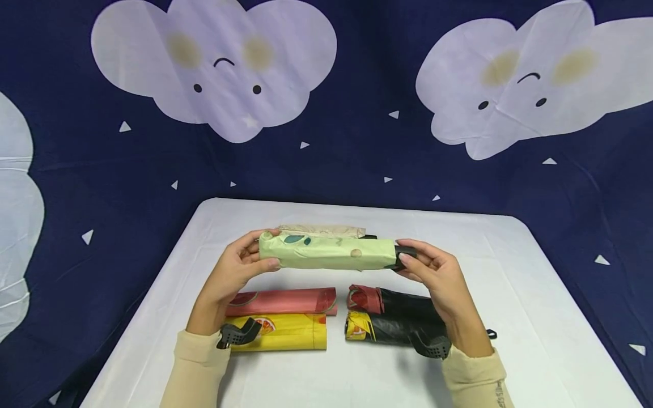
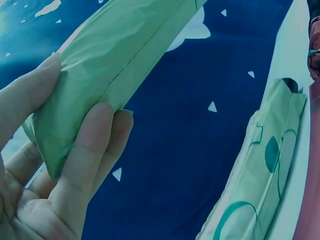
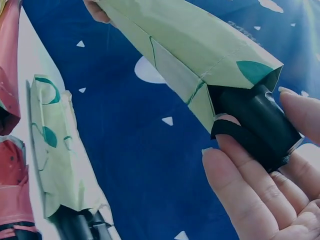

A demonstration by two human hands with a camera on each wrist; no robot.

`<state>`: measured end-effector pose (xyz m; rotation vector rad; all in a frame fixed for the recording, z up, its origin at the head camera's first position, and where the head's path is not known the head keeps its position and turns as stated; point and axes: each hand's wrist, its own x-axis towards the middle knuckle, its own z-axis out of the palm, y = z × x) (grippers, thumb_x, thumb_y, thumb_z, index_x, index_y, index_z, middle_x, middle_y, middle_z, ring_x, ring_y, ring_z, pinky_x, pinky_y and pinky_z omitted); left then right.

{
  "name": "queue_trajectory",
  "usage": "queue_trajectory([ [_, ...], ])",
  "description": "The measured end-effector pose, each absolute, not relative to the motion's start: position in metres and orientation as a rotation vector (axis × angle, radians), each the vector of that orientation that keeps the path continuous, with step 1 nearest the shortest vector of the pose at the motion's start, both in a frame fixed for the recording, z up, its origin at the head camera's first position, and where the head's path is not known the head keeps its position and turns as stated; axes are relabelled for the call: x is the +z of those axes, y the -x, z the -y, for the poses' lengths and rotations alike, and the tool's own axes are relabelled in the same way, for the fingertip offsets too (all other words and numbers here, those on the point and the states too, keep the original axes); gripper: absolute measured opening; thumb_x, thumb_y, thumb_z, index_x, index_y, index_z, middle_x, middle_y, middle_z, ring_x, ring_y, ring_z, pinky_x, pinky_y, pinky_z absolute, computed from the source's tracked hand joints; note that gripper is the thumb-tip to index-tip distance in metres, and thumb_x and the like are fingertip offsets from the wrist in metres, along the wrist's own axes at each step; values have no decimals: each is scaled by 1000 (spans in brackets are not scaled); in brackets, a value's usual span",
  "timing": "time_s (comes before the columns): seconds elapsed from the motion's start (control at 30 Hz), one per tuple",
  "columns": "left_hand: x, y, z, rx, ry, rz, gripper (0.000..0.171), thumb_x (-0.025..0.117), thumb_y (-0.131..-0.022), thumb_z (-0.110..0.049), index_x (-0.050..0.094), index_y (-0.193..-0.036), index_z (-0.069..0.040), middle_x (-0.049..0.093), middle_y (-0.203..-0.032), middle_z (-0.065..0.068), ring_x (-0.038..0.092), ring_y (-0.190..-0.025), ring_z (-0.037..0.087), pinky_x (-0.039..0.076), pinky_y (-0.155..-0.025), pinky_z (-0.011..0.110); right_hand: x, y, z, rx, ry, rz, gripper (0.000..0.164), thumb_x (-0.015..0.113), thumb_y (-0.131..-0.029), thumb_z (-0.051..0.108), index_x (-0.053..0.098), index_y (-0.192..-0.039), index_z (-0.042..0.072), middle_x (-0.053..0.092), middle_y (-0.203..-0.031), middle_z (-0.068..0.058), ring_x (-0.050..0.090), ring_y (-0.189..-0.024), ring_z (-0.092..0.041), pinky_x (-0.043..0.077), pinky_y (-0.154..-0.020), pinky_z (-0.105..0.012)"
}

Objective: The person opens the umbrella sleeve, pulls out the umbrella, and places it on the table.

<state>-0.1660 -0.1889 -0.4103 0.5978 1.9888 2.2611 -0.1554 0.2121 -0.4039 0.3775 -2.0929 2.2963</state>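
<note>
A folded umbrella in a light green sleeve [image 1: 326, 253] is held level above the table by both hands. My left hand [image 1: 237, 263] grips its closed left end, thumb on one side and fingers on the other, as the left wrist view shows. At the other end, my right hand [image 1: 433, 269] pinches the black handle [image 3: 257, 120], which sticks out of the sleeve's mouth. A black strap [image 3: 235, 132] loops over a finger there. Beyond it on the table lies a second green umbrella [image 3: 55, 150], beside a cream one [image 1: 321, 230]; the held umbrella partly hides them in the head view.
Nearer me on the white table [image 1: 530, 317] lie a red sleeve [image 1: 291, 301] and a yellow sleeve [image 1: 296, 331] at left. To their right are a red-and-black bundle [image 1: 398, 300] and a yellow-and-black one [image 1: 388, 327]. A dark blue cloud-print cloth [image 1: 357, 164] hangs behind.
</note>
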Motion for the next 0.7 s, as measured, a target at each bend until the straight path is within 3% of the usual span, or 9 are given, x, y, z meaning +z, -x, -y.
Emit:
queue_trajectory([
  [0.5,-391,162,179,2235,-629,-2046,57,78,-85,8,58,-138,0,61,-127,21,68,-106,25,60,-81,29,-385,151,-219,2400,-428,1876,28,63,-98,-7,64,-126,-12,74,-110,-12,74,-91,-20,61,-81,-36],
  [0.7,-394,161,185,2255,-620,-2066,60,78,-85,9,57,-140,1,60,-129,22,68,-106,25,60,-81,29,-387,153,-217,2456,-475,1785,31,59,-99,-9,56,-128,-21,74,-109,-14,75,-93,-21,59,-84,-39],
])
